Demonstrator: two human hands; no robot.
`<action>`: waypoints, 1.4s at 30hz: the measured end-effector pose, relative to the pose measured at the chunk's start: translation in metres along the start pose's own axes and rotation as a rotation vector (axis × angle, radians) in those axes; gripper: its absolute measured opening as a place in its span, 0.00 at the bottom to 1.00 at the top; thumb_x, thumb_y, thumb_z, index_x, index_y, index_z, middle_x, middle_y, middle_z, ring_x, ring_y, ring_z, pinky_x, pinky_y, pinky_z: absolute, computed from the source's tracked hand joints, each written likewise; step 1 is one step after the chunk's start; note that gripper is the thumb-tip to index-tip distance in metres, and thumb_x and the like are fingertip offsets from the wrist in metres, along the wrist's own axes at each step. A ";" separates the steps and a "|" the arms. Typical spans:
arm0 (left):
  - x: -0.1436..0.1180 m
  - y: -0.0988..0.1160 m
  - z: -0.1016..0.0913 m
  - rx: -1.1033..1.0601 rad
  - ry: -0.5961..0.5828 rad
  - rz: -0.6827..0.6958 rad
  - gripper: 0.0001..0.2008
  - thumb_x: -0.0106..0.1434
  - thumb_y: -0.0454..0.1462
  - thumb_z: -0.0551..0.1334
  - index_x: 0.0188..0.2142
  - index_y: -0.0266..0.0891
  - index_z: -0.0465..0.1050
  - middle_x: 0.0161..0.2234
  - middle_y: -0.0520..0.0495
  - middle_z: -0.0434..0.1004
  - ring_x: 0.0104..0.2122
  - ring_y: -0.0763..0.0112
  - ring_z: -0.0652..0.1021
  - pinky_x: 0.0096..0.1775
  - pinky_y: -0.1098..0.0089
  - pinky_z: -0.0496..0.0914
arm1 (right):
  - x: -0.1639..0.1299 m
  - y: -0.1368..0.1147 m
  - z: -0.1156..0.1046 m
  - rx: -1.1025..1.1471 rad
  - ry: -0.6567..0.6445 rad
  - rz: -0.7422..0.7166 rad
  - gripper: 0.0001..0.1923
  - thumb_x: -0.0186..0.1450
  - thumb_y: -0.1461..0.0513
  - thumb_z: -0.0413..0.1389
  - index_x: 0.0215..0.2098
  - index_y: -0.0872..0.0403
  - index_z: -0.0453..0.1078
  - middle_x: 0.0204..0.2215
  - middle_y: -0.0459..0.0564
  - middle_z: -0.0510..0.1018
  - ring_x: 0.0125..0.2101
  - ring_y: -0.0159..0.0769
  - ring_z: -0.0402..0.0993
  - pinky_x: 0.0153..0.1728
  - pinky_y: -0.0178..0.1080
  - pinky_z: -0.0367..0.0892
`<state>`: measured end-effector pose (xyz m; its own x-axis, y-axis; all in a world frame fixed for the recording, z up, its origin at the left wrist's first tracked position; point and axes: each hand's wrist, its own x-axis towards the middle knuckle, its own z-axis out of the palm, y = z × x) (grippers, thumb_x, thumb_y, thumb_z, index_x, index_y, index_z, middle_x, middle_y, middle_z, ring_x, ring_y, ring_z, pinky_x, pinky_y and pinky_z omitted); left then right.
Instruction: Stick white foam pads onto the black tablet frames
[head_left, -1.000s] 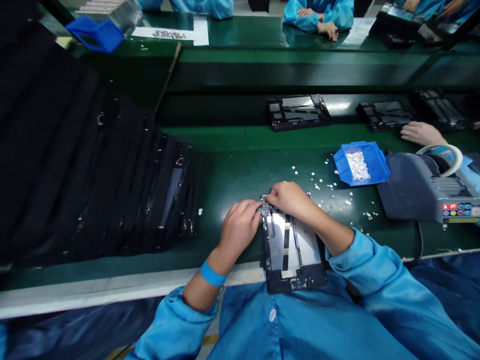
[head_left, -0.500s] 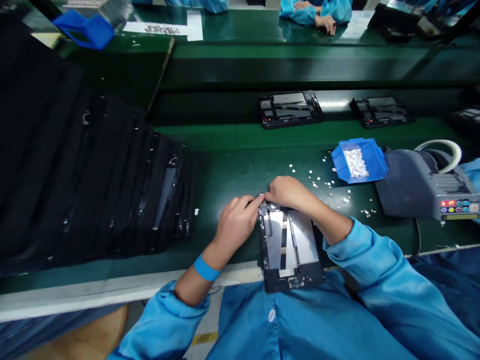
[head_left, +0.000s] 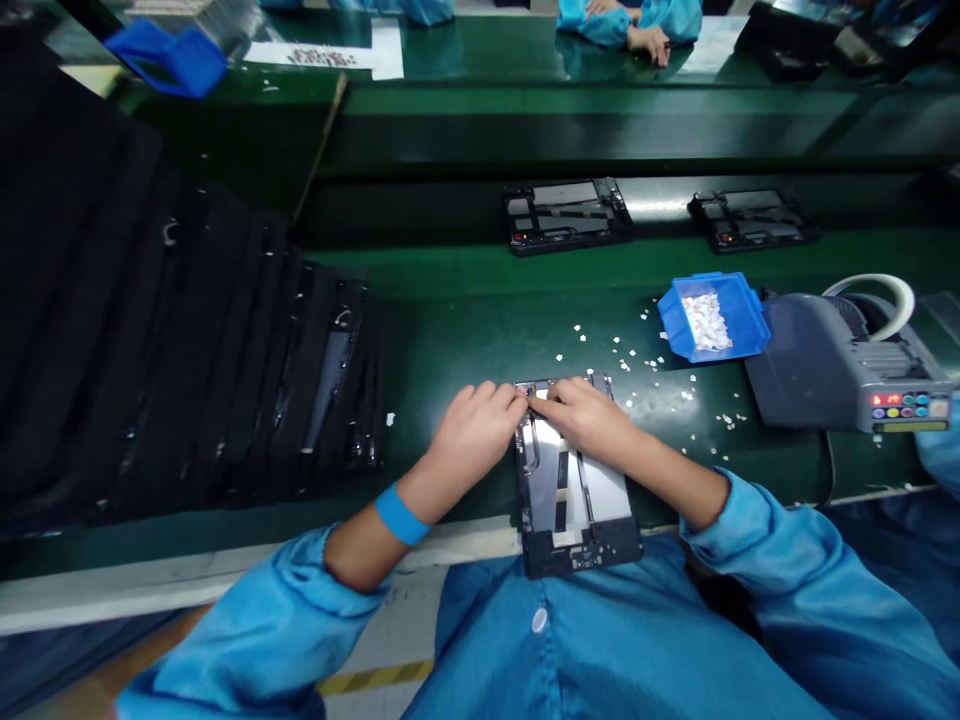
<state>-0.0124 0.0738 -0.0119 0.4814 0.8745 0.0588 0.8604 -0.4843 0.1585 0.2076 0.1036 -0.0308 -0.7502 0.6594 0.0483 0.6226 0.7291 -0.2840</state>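
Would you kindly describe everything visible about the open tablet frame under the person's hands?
The tablet frame is a black rectangular shell lying flat, its open side up, showing silvery metal plates, dark strips and a small circuit board at its near end. It lies lengthwise on the green bench, its near end overhanging the edge. The left hand and right hand touch its far end.

Your left hand (head_left: 474,430) and right hand (head_left: 589,415) meet fingertip to fingertip at the 12 o'clock end of the open tablet frame (head_left: 574,490), which overhangs the bench edge (head_left: 225,575) at 6 o'clock. A blue bin (head_left: 712,318) of white bits sits at 2 o'clock, the tape dispenser (head_left: 832,365) at 3 o'clock, stacked black panels (head_left: 187,350) at 9 o'clock.
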 end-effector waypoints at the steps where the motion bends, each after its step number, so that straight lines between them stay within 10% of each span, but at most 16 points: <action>1: 0.001 -0.007 0.000 -0.008 -0.012 0.002 0.16 0.71 0.31 0.54 0.50 0.39 0.79 0.37 0.39 0.79 0.37 0.54 0.76 0.38 0.58 0.67 | -0.001 -0.001 0.000 -0.041 -0.003 -0.012 0.21 0.75 0.66 0.50 0.64 0.51 0.69 0.43 0.55 0.76 0.41 0.42 0.66 0.43 0.40 0.63; 13: 0.024 -0.023 -0.005 -0.403 -0.078 -0.341 0.16 0.69 0.36 0.56 0.50 0.40 0.80 0.50 0.42 0.84 0.49 0.55 0.81 0.50 0.61 0.72 | 0.010 0.002 -0.012 -0.171 -0.092 -0.075 0.22 0.75 0.67 0.49 0.65 0.51 0.67 0.44 0.56 0.72 0.41 0.43 0.65 0.40 0.41 0.63; 33: 0.082 -0.037 -0.006 -0.444 -0.438 -0.363 0.04 0.56 0.36 0.64 0.26 0.41 0.71 0.25 0.50 0.76 0.27 0.67 0.73 0.28 0.69 0.58 | 0.010 0.010 -0.013 -0.140 -0.091 -0.187 0.23 0.73 0.68 0.50 0.66 0.54 0.66 0.46 0.58 0.75 0.43 0.45 0.68 0.40 0.43 0.69; 38: 0.072 -0.037 -0.008 -0.495 -0.377 -0.362 0.06 0.58 0.41 0.61 0.30 0.40 0.72 0.31 0.48 0.80 0.32 0.65 0.77 0.30 0.70 0.63 | -0.045 0.003 -0.022 0.217 0.269 -0.041 0.25 0.73 0.70 0.48 0.66 0.55 0.66 0.50 0.57 0.79 0.48 0.42 0.73 0.49 0.46 0.72; 42: 0.071 -0.040 -0.007 -0.516 -0.364 -0.316 0.12 0.57 0.47 0.60 0.30 0.41 0.72 0.31 0.47 0.80 0.33 0.61 0.78 0.32 0.68 0.64 | -0.129 -0.002 -0.029 0.513 0.653 0.409 0.16 0.73 0.65 0.52 0.56 0.50 0.75 0.39 0.50 0.82 0.38 0.37 0.78 0.42 0.41 0.74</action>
<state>-0.0136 0.1552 -0.0074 0.3247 0.8636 -0.3857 0.8223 -0.0563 0.5662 0.3096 0.0221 -0.0083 -0.1224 0.9338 0.3363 0.5196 0.3490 -0.7799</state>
